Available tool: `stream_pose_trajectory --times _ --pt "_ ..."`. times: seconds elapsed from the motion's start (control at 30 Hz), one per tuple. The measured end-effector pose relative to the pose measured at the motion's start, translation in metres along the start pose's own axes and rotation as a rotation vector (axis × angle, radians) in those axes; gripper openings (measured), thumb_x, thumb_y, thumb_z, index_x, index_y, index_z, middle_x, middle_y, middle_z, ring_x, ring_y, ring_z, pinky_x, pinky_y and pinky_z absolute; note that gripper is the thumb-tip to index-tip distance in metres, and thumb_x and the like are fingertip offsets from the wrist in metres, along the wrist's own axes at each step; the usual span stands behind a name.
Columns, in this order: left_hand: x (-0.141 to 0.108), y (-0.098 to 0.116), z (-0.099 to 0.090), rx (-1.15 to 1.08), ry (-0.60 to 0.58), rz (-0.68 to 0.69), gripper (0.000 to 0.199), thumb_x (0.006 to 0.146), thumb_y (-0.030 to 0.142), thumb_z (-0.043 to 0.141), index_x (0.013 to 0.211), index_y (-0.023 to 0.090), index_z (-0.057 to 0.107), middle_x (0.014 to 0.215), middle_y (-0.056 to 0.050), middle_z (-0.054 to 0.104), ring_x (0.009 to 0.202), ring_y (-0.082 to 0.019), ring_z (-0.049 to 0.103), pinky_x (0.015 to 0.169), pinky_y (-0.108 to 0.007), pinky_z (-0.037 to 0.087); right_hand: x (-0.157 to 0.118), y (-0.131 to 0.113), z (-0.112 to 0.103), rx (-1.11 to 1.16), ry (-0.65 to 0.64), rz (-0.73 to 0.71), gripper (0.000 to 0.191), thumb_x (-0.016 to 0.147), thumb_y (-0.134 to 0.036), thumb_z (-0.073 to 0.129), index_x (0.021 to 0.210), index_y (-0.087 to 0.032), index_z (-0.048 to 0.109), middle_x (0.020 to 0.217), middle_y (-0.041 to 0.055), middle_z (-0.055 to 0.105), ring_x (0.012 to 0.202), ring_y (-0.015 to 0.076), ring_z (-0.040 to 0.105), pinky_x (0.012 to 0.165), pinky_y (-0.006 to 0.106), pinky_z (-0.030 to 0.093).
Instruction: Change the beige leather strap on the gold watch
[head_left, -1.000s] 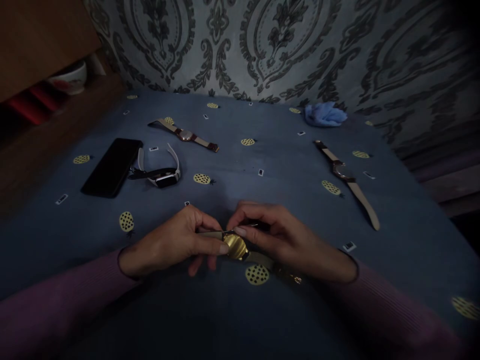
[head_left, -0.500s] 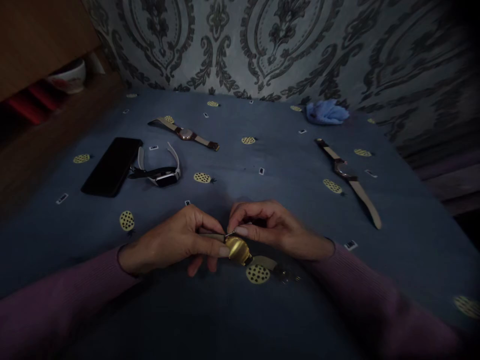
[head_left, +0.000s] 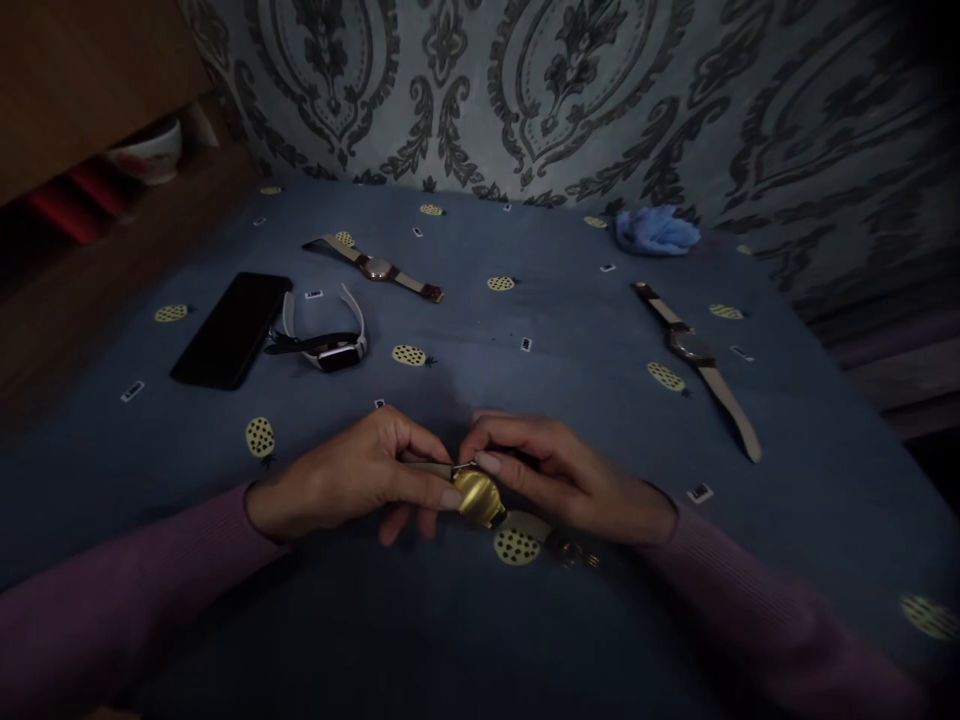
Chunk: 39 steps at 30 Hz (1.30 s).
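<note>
A gold wristwatch [head_left: 481, 497] is held back side up over the table, its plain gold case back showing. My left hand [head_left: 367, 470] is closed on it, thumb on the case edge and fingers around one strap half. My right hand [head_left: 551, 465] pinches at the upper edge of the case, where that strap meets it. A thin metal piece shows at its fingertips; I cannot tell whether it is a spring bar or a tool tip. The other strap half [head_left: 529, 525] hangs toward the lower right, with a gold buckle [head_left: 574, 553] at its end.
Left lie a black phone [head_left: 231, 330] and a white smartwatch [head_left: 341, 355] with a dark slim item [head_left: 304, 343] across its band. One wristwatch [head_left: 377, 268] lies behind, another wristwatch [head_left: 688, 345] at right. A crumpled blue cloth [head_left: 656, 231] sits near the wall. A wooden shelf [head_left: 225, 185] borders the left.
The view has shifted slightly. Both hands keep their grip on the gold wristwatch, and the right hand's fingers have turned a little at the strap joint.
</note>
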<state>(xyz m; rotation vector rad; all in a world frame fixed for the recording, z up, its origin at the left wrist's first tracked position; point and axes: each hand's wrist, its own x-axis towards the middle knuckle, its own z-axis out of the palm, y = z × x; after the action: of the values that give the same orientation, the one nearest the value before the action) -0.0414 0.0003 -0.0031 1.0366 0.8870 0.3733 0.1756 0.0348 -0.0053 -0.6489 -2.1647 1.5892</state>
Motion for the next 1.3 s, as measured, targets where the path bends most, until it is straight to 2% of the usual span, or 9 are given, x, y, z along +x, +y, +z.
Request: stream_pose_trajectory --times 0.2,0.4,0.53,0.63,0.77,0.87,0.93,1.0,1.3 --pt "0.001 0.0 -0.002 0.014 -0.03 -0.019 0.015 0.081 0.027 0.071 0.077 0.012 0.071 0.056 0.002 0.066 0.035 -0.003 0.05 0.036 -0.012 0.035 0.002 -0.003 -0.007 -0.131 -0.06 -0.086 0.03 0.101 -0.037 0.046 0.094 -0.015 0.067 0.08 0.0034 0.059 0.076 0.015 0.055 0.073 0.029 0.046" --pt "-0.001 0.001 -0.001 0.011 -0.029 -0.027 0.017 0.081 0.027 0.071 0.074 0.012 0.07 0.056 0.002 0.066 0.035 -0.003 0.05 0.036 -0.012 0.034 0.001 -0.007 -0.003 -0.305 -0.045 -0.205 0.027 0.103 -0.027 0.043 0.09 -0.016 0.064 0.075 0.0033 0.063 0.074 0.0155 0.055 0.078 0.033 0.044" --pt "0.0 0.002 -0.001 0.006 -0.019 -0.032 0.016 0.08 0.026 0.071 0.074 0.012 0.07 0.056 0.002 0.065 0.035 -0.003 0.049 0.036 -0.012 0.034 -0.002 -0.008 0.0 -0.33 -0.037 -0.12 0.022 0.102 -0.02 0.041 0.092 -0.017 0.061 0.081 0.0034 0.06 0.073 0.0143 0.055 0.068 0.027 0.044" --pt "0.0 0.002 -0.001 -0.004 -0.012 -0.035 0.014 0.079 0.025 0.071 0.075 0.011 0.07 0.056 0.002 0.065 0.035 -0.003 0.049 0.036 -0.012 0.035 -0.007 -0.008 0.005 -0.252 0.039 0.018 0.016 0.101 -0.021 0.042 0.092 -0.018 0.056 0.077 -0.0007 0.054 0.066 0.0111 0.051 0.061 0.023 0.042" --pt "0.0 0.001 -0.001 0.001 0.0 -0.036 0.016 0.08 0.027 0.071 0.076 0.012 0.07 0.056 0.002 0.066 0.035 -0.003 0.049 0.036 -0.012 0.034 -0.015 -0.016 0.015 -0.047 0.191 0.24 0.021 0.099 -0.037 0.047 0.088 -0.02 0.053 0.07 -0.0035 0.048 0.059 0.0103 0.045 0.052 0.021 0.038" --pt "0.001 0.001 0.0 0.001 0.006 -0.035 0.018 0.079 0.029 0.072 0.075 0.012 0.071 0.056 0.002 0.065 0.035 -0.003 0.049 0.036 -0.012 0.034 -0.018 -0.022 0.025 0.114 0.215 0.398 0.026 0.088 -0.044 0.064 0.088 -0.02 0.055 0.069 -0.0039 0.052 0.057 0.0095 0.045 0.051 0.021 0.038" --pt "0.001 0.001 0.0 0.002 0.006 -0.027 0.019 0.079 0.031 0.072 0.075 0.012 0.071 0.056 0.002 0.065 0.035 -0.004 0.049 0.036 -0.013 0.036 -0.019 -0.024 0.031 0.206 0.211 0.458 0.03 0.087 -0.047 0.064 0.084 -0.018 0.057 0.068 -0.0021 0.056 0.059 0.01 0.049 0.053 0.021 0.039" --pt "0.001 0.001 0.001 0.015 0.011 -0.03 0.021 0.079 0.033 0.072 0.075 0.012 0.07 0.056 0.002 0.065 0.035 -0.004 0.048 0.037 -0.014 0.036 -0.019 -0.023 0.035 0.252 0.236 0.476 0.033 0.088 -0.049 0.062 0.083 -0.017 0.059 0.068 -0.0005 0.058 0.062 0.0114 0.053 0.055 0.022 0.04" --pt "0.001 0.001 0.0 0.147 -0.02 0.035 0.028 0.086 0.039 0.064 0.08 0.012 0.068 0.062 0.002 0.063 0.043 -0.004 0.048 0.044 -0.016 0.036 -0.019 -0.017 0.039 0.247 0.284 0.45 0.032 0.087 -0.047 0.065 0.079 -0.017 0.061 0.062 -0.0025 0.056 0.054 0.0093 0.047 0.051 0.022 0.037"
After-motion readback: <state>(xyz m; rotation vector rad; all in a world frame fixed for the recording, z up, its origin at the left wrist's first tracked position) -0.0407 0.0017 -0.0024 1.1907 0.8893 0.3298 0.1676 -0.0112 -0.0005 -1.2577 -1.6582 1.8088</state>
